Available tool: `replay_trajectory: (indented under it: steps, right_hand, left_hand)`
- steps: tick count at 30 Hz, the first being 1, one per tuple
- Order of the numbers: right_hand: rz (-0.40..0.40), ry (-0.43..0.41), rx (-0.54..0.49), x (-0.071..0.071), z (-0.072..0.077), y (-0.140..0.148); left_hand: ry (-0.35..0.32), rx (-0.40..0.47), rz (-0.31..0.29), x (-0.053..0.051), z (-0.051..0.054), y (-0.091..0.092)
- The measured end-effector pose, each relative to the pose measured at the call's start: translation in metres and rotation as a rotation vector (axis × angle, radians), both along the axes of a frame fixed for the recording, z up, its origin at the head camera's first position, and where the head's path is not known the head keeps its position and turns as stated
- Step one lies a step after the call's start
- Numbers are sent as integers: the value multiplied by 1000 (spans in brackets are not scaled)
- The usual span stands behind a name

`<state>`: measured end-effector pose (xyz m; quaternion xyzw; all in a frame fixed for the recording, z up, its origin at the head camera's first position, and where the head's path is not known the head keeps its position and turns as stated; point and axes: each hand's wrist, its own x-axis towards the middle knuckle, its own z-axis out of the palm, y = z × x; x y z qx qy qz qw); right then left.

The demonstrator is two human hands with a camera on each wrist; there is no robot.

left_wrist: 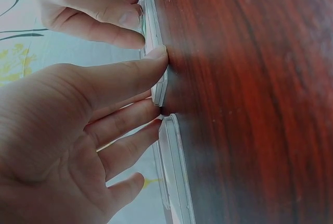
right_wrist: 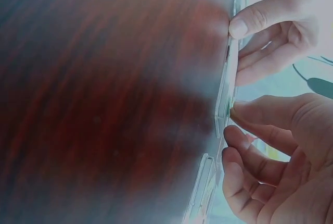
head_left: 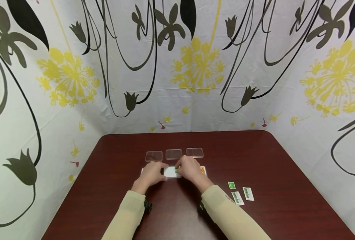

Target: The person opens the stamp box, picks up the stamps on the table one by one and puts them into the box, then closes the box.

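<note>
White case (head_left: pixel 169 172), thin and flat, lying on the dark red table (head_left: pixel 120 206) between the two hands. Left hand (head_left: pixel 151 173), at the left end of the white case: the grip spans the case from near edge to far edge, thumb against the near edge and index finger towards the far one, holding the case across that end. A neighbouring case (left_wrist: pixel 178 172) lies just left of the white case, largely covered by this hand from above.

Right hand (head_left: pixel 189 168), at the right end of the white case: the grip is narrow, thumb and index finger pinching a small green piece (head_left: pixel 176 170), much of it hidden by the fingertips. The green piece is at the right part of the white case; whether it touches the surface or is held just above cannot be told. The remaining fingers are bent inward.

Right of the white case, partly behind the right hand: a case with an orange picture (head_left: pixel 203 170). Beyond the white case: three clear plastic rectangles (head_left: pixel 173 154) in a row. Well to the right of the white case and nearer the person: a green card (head_left: pixel 231 185) and two white cards (head_left: pixel 248 193) with green printing.
</note>
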<state>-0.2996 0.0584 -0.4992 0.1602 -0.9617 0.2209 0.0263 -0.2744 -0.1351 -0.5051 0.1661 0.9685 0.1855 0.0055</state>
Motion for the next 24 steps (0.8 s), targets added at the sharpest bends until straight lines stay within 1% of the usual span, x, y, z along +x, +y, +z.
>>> replay_trajectory:
  steps: [5, 10, 15, 24]
  right_hand:
    - [18, -9, 1, -2, 1, 1]
    - [28, -2, -50, -3, 5, 6]
    - [51, -7, -105, 1, 17, 14]
    - [20, -8, -156, 8, 38, 31]
  left_hand:
    - [-9, 0, -1, -1, -1, 1]
    - [-12, 11, -7, -3, -1, 0]
    - [-12, 14, -12, -3, -1, 0]
    - [-25, 17, 0, -2, -1, 1]
